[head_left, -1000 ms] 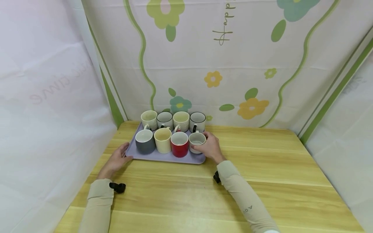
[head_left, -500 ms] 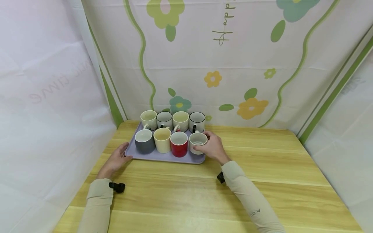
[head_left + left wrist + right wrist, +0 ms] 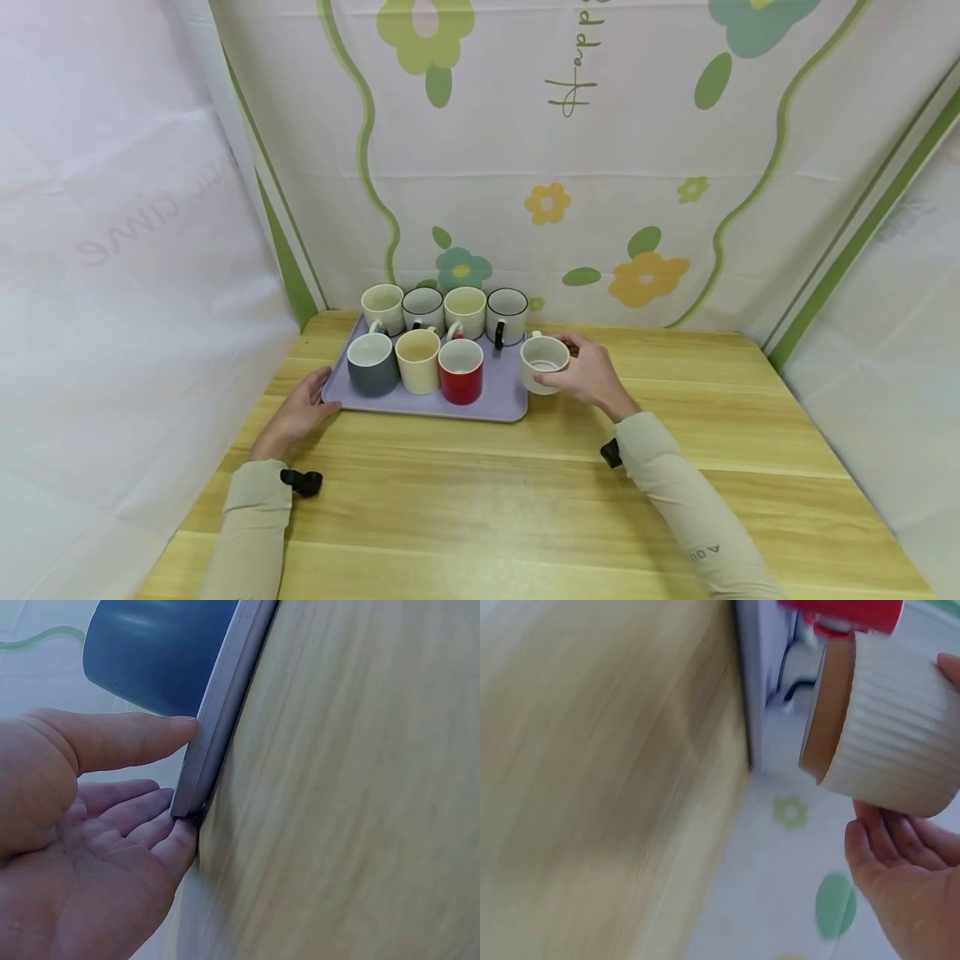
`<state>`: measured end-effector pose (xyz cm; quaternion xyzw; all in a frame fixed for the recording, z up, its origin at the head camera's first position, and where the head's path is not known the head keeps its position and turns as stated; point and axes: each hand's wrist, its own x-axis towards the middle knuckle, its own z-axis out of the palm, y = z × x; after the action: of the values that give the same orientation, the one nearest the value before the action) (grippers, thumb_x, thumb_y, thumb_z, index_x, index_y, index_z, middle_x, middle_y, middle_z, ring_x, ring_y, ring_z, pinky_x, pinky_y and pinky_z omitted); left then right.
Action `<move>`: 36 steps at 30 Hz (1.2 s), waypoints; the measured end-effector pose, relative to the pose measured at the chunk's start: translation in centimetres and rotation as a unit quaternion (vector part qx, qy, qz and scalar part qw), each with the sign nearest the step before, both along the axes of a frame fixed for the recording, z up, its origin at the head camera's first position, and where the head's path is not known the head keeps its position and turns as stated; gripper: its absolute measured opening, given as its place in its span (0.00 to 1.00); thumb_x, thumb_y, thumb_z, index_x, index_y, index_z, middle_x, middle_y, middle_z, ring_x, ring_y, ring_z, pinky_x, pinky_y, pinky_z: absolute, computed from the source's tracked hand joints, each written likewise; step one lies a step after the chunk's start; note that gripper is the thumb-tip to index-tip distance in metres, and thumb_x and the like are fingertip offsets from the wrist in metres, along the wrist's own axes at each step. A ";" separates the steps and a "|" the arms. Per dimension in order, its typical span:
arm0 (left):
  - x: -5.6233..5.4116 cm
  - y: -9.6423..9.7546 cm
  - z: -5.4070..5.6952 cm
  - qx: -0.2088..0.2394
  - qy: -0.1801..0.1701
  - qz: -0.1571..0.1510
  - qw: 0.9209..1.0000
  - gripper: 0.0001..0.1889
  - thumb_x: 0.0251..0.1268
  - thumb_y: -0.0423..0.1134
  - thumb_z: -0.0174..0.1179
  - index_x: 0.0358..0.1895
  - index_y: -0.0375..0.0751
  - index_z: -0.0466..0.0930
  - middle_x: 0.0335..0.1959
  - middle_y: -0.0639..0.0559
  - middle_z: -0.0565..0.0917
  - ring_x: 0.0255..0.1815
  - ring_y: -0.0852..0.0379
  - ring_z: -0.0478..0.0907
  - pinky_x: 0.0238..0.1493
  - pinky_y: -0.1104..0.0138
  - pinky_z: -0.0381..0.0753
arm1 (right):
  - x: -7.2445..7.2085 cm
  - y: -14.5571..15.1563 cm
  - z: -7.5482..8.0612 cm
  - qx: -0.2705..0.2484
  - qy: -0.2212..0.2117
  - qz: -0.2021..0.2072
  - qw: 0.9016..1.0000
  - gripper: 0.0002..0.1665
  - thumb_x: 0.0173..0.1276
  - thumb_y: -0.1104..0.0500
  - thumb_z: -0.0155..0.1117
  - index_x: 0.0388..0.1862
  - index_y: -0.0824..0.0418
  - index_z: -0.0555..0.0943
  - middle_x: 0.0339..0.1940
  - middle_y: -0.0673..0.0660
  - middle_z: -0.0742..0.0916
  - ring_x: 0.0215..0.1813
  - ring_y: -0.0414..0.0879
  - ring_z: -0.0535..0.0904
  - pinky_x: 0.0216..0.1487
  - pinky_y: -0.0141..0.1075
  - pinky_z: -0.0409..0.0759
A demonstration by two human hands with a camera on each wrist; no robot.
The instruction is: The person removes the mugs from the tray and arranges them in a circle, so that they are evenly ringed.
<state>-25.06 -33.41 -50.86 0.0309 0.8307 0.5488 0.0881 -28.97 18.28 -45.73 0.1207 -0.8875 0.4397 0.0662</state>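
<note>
What a stretch of wooden table (image 3: 465, 508), yellowish grain streaking sideways, a soft sheen glowing across the bare front half! And over towards the far left corner sits the lilac tray (image 3: 431, 412), a rounded rectangle with a raised rim, long side running roughly along the far edge, right end stopping well short of the worktop's far right corner!

ribbed pale mug (image 3: 904, 727), glossy red mug (image 3: 461, 387), smooth plastic-looking tray (image 3: 501, 385), wood-grain table (image 3: 465, 508)
</note>
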 end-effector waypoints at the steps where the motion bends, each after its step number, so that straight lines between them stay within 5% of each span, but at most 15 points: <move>1: 0.0 0.0 0.0 0.001 0.000 -0.001 1.000 0.44 0.77 0.25 0.55 0.84 0.23 0.33 0.85 0.22 0.40 0.86 0.24 0.39 0.87 0.37 0.45 | -0.1 0.7 0.0 0.005 0.001 0.000 1.000 0.42 0.47 0.50 0.91 0.61 0.58 0.82 0.53 0.59 0.89 0.57 0.56 0.87 0.55 0.43 0.86; 10: -0.1 -0.1 -0.2 0.006 0.001 0.000 1.000 0.44 0.78 0.25 0.55 0.84 0.24 0.34 0.85 0.23 0.41 0.87 0.25 0.39 0.87 0.37 0.46 | -1.7 7.5 0.7 0.035 -0.004 -0.011 0.999 0.46 0.54 0.46 0.88 0.68 0.60 0.77 0.60 0.63 0.86 0.62 0.61 0.83 0.59 0.51 0.84; 16: -0.1 -0.1 -0.2 0.002 -0.003 0.003 1.000 0.44 0.78 0.25 0.54 0.84 0.24 0.33 0.85 0.23 0.40 0.86 0.24 0.39 0.87 0.37 0.46 | -3.0 10.5 0.7 0.036 -0.007 -0.025 0.999 0.47 0.56 0.43 0.86 0.69 0.59 0.76 0.63 0.64 0.85 0.63 0.61 0.82 0.59 0.48 0.81; 28: -0.2 0.2 0.0 -0.002 -0.002 0.007 1.000 0.43 0.78 0.26 0.55 0.84 0.24 0.35 0.86 0.24 0.43 0.87 0.26 0.41 0.88 0.38 0.47 | -5.4 12.4 -1.6 0.018 -0.010 -0.050 0.999 0.44 0.59 0.46 0.85 0.69 0.61 0.77 0.64 0.66 0.85 0.63 0.62 0.82 0.50 0.26 0.79; 36: 0.0 0.2 0.0 -0.004 -0.002 0.007 1.000 0.43 0.79 0.25 0.54 0.84 0.24 0.34 0.85 0.23 0.42 0.87 0.26 0.41 0.88 0.38 0.47 | -6.9 13.4 -3.4 0.004 -0.016 -0.061 0.998 0.44 0.60 0.45 0.84 0.70 0.61 0.77 0.62 0.66 0.85 0.60 0.59 0.82 0.48 0.24 0.79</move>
<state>-25.04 -33.20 -50.81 0.0235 0.8332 0.5458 0.0854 -35.84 31.64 -49.12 0.0599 -0.8961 0.4328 0.0780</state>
